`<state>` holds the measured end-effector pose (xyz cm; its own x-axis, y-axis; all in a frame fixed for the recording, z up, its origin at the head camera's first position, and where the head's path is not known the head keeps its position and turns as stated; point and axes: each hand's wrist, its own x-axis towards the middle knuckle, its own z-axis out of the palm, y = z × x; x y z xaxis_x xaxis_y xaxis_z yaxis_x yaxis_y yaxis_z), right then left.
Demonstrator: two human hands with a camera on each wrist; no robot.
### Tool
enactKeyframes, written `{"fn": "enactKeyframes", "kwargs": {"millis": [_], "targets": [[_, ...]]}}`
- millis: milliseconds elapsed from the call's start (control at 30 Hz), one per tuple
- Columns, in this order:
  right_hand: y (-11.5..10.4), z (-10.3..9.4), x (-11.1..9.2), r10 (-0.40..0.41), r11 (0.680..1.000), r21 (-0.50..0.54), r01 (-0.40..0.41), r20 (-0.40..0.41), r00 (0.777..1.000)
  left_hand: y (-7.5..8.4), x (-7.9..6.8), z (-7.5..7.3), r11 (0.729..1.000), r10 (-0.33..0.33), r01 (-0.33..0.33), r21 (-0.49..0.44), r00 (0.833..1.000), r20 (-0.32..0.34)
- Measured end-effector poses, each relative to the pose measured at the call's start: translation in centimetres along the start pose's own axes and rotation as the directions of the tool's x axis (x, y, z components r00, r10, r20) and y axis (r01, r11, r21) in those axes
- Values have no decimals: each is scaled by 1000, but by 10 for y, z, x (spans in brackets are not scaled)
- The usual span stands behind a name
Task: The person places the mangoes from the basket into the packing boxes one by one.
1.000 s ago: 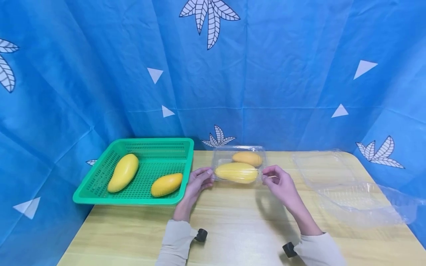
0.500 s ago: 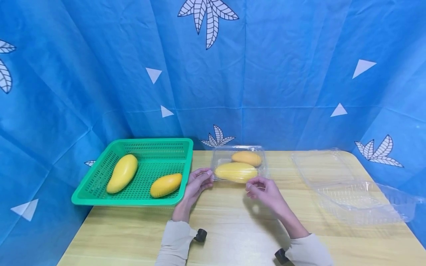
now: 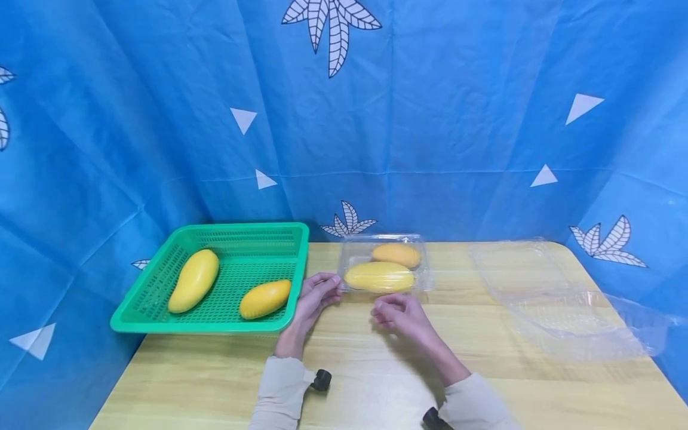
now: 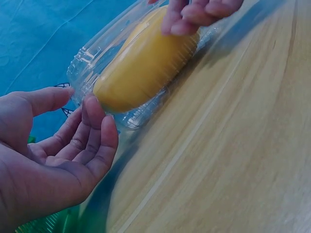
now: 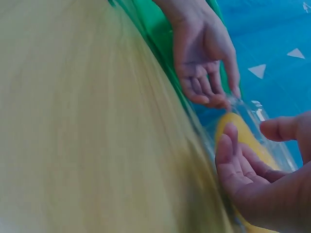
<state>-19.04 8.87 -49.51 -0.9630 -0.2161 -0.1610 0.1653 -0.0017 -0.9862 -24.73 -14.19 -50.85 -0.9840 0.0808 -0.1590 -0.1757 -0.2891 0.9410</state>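
A lidded clear plastic clamshell box (image 3: 357, 246) stands at the table's back, holding two yellow mangoes. The front mango (image 3: 379, 277) is longer; behind it lies a more orange mango (image 3: 396, 255). At the box's front left corner, my left hand (image 4: 63, 145) pinches the rim between thumb and fingertips. My right hand (image 3: 403, 316) is in front of the box, fingers loosely bent. In the right wrist view its thumb is spread from the fingers and nothing lies between them. Whether its fingertips touch the box, I cannot tell.
On the left, a green basket (image 3: 209, 327) holds a large yellow mango (image 3: 194, 280) and a smaller orange-yellow mango (image 3: 266, 299). An opened clear clamshell (image 3: 586, 322) lies on the right of the wooden table (image 3: 344, 388). A blue curtain (image 3: 441, 119) hangs behind.
My right hand has let go of the box's front right corner and moved left along its front edge. My left hand stays at the left corner.
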Motion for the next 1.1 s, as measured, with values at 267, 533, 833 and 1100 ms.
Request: {"fn": "enactKeyframes", "kwargs": {"millis": [267,533,833,1100], "targets": [[8,17,12,25,994,101,-30,47,999,1,-1,-6,1000,-21,21,-6,1000,-14],[7,34,22,23,977,209,-35,58,998,1,-1,-8,1000,-29,29,10,999,-21],[6,48,30,89,919,382,-92,27,996,2,-2,-3,999,-36,36,1,999,11],[2,57,34,142,855,504,-120,-6,990,3,-1,1,999,-37,37,2,999,16]]}}
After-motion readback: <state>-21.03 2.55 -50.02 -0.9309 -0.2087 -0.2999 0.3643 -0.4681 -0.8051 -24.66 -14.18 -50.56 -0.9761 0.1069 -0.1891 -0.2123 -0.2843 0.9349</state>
